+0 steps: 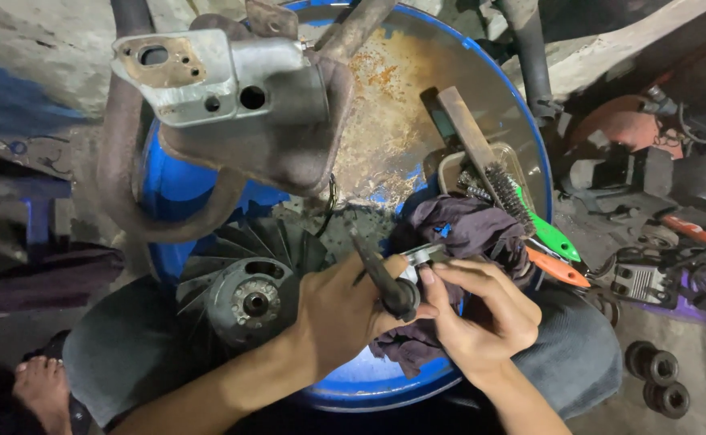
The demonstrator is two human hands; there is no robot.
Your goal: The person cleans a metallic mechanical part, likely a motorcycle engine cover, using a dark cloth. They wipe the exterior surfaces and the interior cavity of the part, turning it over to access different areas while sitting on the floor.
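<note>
Both hands meet low in the middle of the view, over the near rim of a blue drum (490,97) whose rusty top serves as a worktop. Left hand (345,310) is closed in a fist around the dark handle of a screwdriver (381,274); the tool's long axis runs on a slant, its butt end low and right by the fingers, its shaft pointing up and left, away from the person, toward the middle of the drum top. Right hand (482,310) has its thumb and fingers pinched closed on a small grey metal part (421,256), held just beside the screwdriver handle, the 2 hands touching. Under and behind the hands lies a crumpled dark purple rag (474,229). Left of the left hand, resting on the person's lap, sits a round finned metal fan wheel (244,294) with a bolted hub facing up. Beyond the rag, a wire brush (494,181) with a wooden handle lies across a small tray, pointing up and left, with a green-handled tool (550,235) and an orange-handled tool (558,270) just beside it. A large grey metal casting (224,80) hangs over the drum's far left edge. 2 small black rollers (659,379) lie on the floor at the right.
</note>
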